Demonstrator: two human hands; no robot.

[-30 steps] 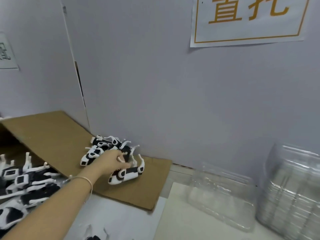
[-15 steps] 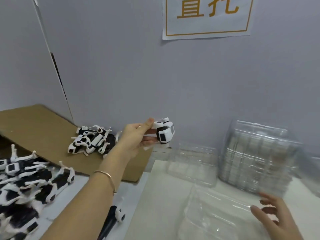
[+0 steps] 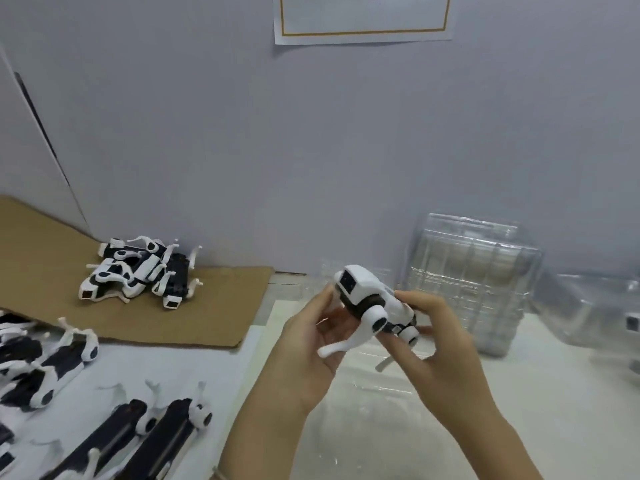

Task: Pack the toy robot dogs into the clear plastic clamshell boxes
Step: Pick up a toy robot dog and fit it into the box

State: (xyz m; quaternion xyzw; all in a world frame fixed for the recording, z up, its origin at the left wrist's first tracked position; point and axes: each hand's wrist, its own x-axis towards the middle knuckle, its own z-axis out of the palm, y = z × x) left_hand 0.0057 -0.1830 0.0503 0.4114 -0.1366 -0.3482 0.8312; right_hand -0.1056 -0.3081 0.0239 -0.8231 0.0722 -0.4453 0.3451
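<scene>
A white and black toy robot dog [image 3: 372,306] is held in mid air between both hands, its head up and to the left. My left hand [image 3: 308,351] cups it from the left, fingers curled round its front. My right hand [image 3: 433,344] grips its rear from the right. Under the hands an open clear clamshell box [image 3: 377,386] lies flat on the table. A tall stack of clear clamshell boxes [image 3: 474,275] stands behind, against the wall.
A pile of toy dogs [image 3: 142,271] lies on a cardboard sheet [image 3: 214,310] at the back left. More dogs [image 3: 52,365] lie at the left edge and bottom left. Another clear box [image 3: 595,306] holding a dog sits at the far right.
My left hand has carried the dog from the cardboard pile to the middle. My right hand has come up from the clamshell and taken hold of the dog's rear.
</scene>
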